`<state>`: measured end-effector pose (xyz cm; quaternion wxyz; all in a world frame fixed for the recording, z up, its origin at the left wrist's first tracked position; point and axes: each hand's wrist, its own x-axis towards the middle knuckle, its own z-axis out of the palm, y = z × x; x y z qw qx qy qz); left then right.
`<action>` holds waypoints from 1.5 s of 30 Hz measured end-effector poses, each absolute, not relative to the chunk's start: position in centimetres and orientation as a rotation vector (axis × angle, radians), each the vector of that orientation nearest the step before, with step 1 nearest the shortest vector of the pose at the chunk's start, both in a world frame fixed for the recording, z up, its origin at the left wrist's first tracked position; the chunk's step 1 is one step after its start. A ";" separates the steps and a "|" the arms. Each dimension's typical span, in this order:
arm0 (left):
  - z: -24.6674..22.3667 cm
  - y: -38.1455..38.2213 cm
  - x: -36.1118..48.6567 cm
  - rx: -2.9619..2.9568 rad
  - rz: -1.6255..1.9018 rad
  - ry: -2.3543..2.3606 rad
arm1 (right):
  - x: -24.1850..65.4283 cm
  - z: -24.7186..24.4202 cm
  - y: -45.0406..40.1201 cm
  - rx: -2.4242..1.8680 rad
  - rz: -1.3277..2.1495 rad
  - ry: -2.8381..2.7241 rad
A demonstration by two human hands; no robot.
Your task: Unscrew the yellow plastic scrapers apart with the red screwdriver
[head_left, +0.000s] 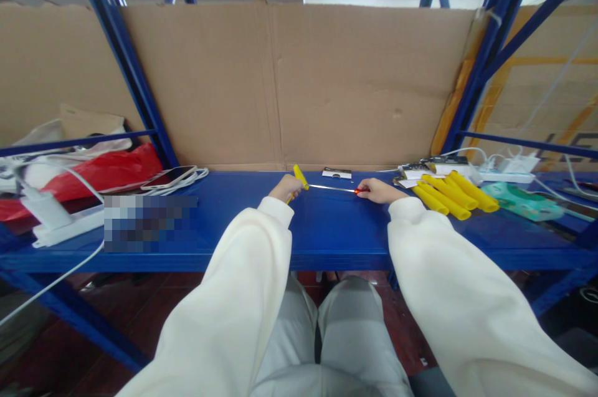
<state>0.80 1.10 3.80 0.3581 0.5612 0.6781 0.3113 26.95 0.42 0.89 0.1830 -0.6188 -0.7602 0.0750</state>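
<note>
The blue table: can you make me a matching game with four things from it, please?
1. left hand
2. right hand
3. yellow tubes
4. red bundle

A. lying close together, right of both hands
B. pinching the red end of a thin metal rod
C. left of both hands
D. gripping a yellow piece

Pairs: 1-D, 2-B, 3-A, 4-C

Counted over the worktop [327, 222]: two hands [286, 187], one red-handled metal rod [334, 189], one yellow piece [299, 175]. Toward the right edge, at least four yellow tubes [446, 196]; at the back edge, one black-and-white card [336, 173].
</note>
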 end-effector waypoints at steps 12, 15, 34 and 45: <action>3.4 1.5 0.7 1.487 0.828 1.773 | 26.6 1.2 -0.3 -1.616 0.413 -2.096; 3.2 1.7 0.7 1.511 0.836 1.773 | 26.3 1.1 -0.3 -1.648 0.273 -2.101; 3.1 1.8 0.6 1.551 0.871 1.803 | 25.9 0.8 -0.6 -1.623 0.283 -2.149; 2.7 2.5 0.3 1.572 0.874 1.812 | 26.1 1.1 -0.8 -1.584 0.216 -2.259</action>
